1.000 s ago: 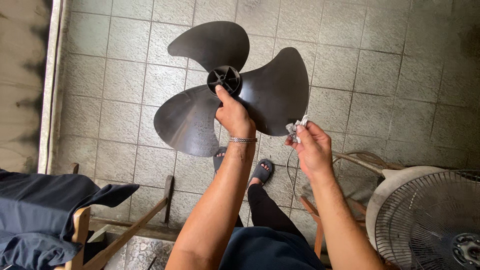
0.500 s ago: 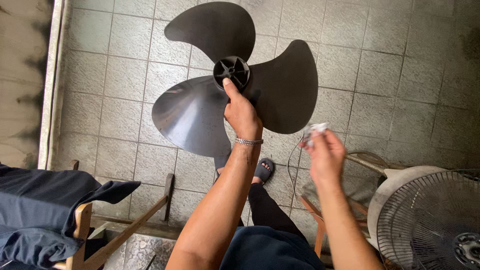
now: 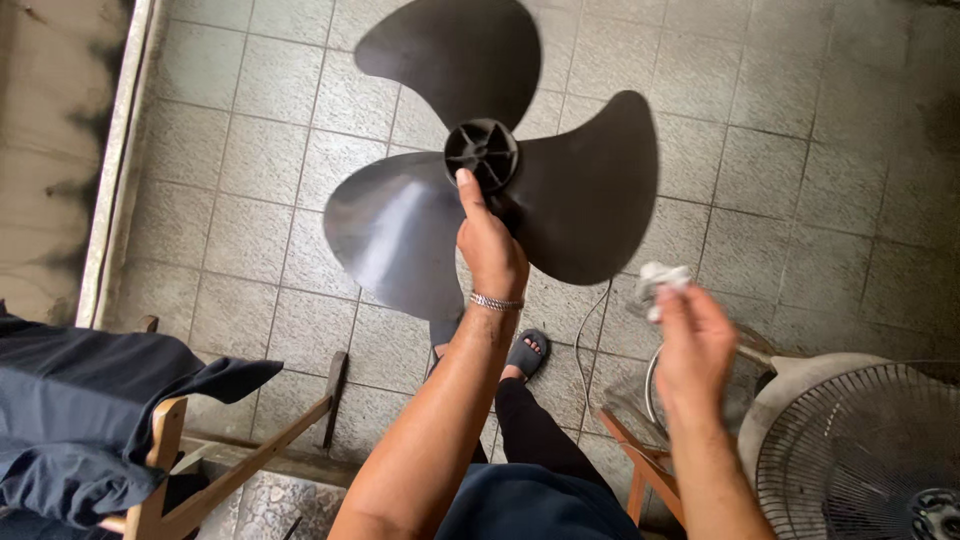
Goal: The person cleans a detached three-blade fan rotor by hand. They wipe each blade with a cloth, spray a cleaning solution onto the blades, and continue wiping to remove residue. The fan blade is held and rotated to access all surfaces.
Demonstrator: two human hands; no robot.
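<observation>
Left hand (image 3: 490, 250) grips the three-bladed fan blade (image 3: 400, 230) beside its hub (image 3: 482, 153): light, stiff plastic, probably slippery. Right hand (image 3: 692, 340) pinches a crumpled white wipe (image 3: 660, 277).

Home balcony, grey tiled floor (image 3: 800, 150) (weathered), wooden chair (image 3: 170, 450)

Top fan blade (image 3: 455, 50) cut off; blurred right hand (image 3: 690, 345), perhaps clutching cloth (image 3: 660, 277).

head view: single camera, worn high, facing steeply down; near the raised fan blade (image 3: 480, 170) at 12 o'clock; tiled floor (image 3: 800, 150) further below; no second view
</observation>
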